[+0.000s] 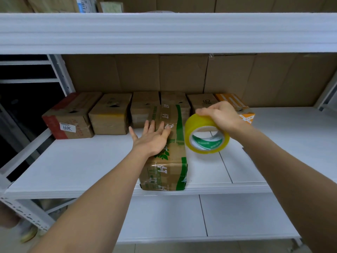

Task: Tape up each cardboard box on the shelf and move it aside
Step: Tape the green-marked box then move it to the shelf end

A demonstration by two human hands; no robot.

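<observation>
A long cardboard box with green print (168, 161) lies lengthwise on the white shelf (76, 167), its near end at the front edge. My left hand (151, 137) rests flat on its top, fingers spread and straight. My right hand (218, 115) grips a roll of yellowish clear tape (206, 136) from above, held upright just right of the box and above the shelf. Whether a strip runs from the roll to the box I cannot tell.
A row of cardboard boxes lines the back of the shelf: a red-printed one (69, 119) at left, a plain one (111, 115), others behind the green box, an orange one (240, 110) at right. An upper shelf beam (164, 31) hangs overhead. A lower shelf (200, 216) lies beneath.
</observation>
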